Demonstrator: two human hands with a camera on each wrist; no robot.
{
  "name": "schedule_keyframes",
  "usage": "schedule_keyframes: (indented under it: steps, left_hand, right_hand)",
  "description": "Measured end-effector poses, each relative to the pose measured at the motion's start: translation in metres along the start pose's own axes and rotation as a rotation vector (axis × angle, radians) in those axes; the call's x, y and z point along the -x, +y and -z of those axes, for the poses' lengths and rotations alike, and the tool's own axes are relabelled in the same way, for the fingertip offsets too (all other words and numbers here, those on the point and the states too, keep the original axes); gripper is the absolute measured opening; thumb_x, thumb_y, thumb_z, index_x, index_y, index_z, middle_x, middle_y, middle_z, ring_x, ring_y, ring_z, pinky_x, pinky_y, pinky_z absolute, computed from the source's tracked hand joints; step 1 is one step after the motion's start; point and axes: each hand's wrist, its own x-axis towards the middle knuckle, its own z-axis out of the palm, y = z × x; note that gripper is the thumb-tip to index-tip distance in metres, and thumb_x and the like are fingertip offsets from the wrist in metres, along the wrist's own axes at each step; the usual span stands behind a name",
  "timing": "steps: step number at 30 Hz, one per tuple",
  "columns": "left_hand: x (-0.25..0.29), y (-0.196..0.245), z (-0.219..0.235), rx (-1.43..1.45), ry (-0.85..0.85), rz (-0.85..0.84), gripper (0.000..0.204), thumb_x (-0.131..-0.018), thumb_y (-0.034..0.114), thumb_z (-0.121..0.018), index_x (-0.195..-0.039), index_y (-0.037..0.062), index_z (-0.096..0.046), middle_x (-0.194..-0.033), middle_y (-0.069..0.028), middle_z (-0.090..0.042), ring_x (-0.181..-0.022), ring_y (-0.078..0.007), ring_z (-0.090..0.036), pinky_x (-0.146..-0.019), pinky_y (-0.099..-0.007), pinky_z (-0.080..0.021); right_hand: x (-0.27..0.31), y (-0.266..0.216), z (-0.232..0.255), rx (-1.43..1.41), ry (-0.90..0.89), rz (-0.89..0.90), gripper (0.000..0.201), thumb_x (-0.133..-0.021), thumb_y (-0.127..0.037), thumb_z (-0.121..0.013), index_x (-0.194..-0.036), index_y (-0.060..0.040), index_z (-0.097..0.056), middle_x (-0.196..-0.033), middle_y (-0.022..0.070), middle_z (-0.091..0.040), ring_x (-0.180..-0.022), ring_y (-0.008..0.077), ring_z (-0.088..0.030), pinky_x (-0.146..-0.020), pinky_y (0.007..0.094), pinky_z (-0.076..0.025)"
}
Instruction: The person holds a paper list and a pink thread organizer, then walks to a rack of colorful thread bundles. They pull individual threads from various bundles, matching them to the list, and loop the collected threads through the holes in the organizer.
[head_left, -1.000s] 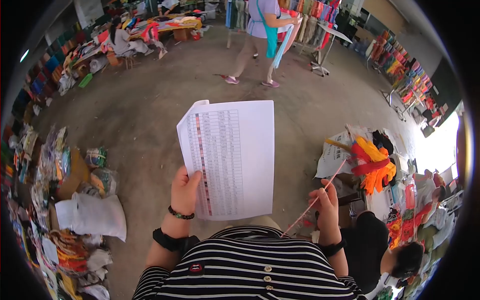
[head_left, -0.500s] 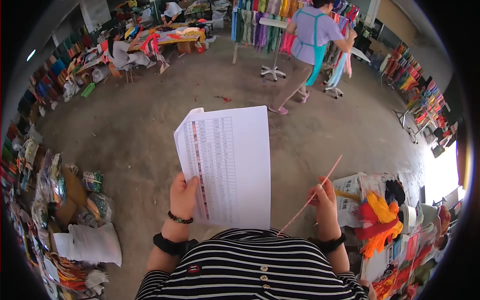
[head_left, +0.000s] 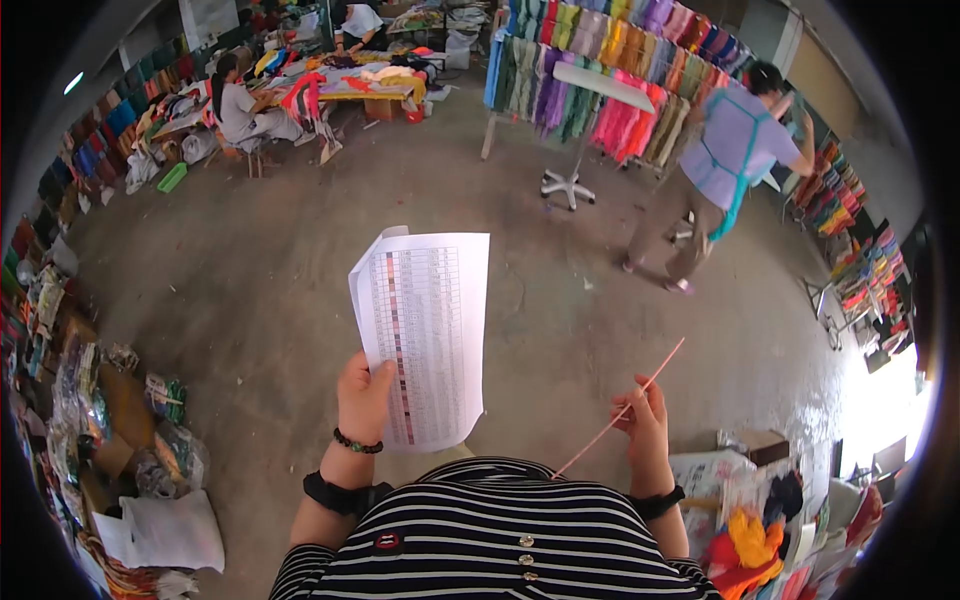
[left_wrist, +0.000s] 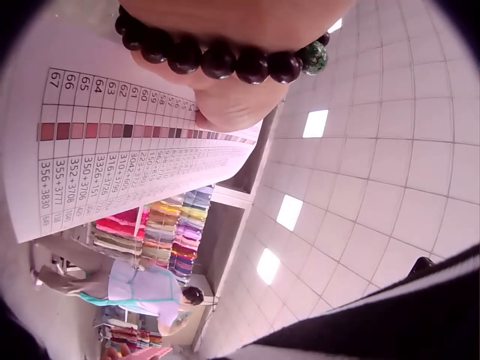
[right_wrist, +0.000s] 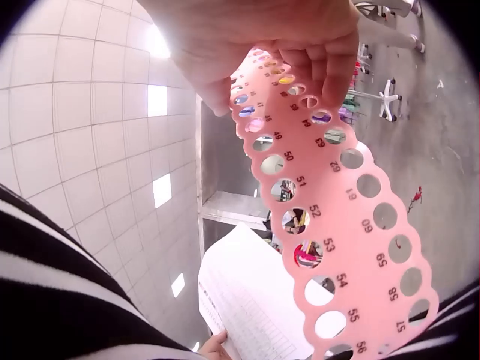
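My left hand [head_left: 362, 402] holds a small stack of white sheets [head_left: 472, 330] by the left edge, thumb on top. The upper sheet is printed with a table of numbers and a column of pink to dark colour swatches, readable in the left wrist view. In my right hand [head_left: 648, 432], a pink thread-holder card [right_wrist: 337, 217] is pinched between thumb and fingers. It has scalloped edges with numbered round holes down both sides, and the holes in sight carry no thread. In the head view it shows edge-on, slanting down towards my striped shirt.
A person in a teal apron [head_left: 735, 150] is at the right, by racks of coloured thread skeins [head_left: 610, 45]. A wheeled stand [head_left: 568, 185] is near them. Others sit at a cloth-covered table [head_left: 375, 92]. Bags [head_left: 165, 530] lie lower left, orange yarn [head_left: 750, 540] lower right.
The person in the apron has walked to the right. The view has turned, so the yarn pile sits lower. The sheets now appear narrower and angled; both hands keep their holds.
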Motion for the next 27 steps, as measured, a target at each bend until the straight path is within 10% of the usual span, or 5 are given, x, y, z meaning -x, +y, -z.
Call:
schedule_keyframes:
  steps: [17,27]
  left_hand:
    - [-0.436,-0.023,-0.060,0.089,0.008,0.038,0.022,-0.092,0.000,-0.052,-0.113,-0.0045,-0.057,-0.107,-0.0096,-0.066,-0.091,-0.0136,-0.062,-0.083,-0.0281,-0.049]
    - [-0.677,-0.012,-0.098,-0.241,0.287,0.017,0.020,-0.090,0.002,-0.054,-0.108,-0.0051,-0.060,-0.101,-0.0075,-0.067,-0.087,-0.0122,-0.061,-0.078,-0.0267,-0.049]
  right_hand:
    - [-0.408,-0.081,-0.201,0.016,-0.018,0.006,0.052,-0.093,-0.027,-0.060,-0.134,-0.0042,-0.039,-0.093,0.0085,-0.064,-0.076,0.0138,-0.061,-0.067,0.0257,-0.052]
    - [-0.690,-0.148,-0.331,0.053,-0.253,-0.010,0.051,-0.092,-0.023,-0.060,-0.134,-0.0043,-0.039,-0.095,0.0089,-0.064,-0.076,0.0138,-0.062,-0.067,0.0267,-0.053]
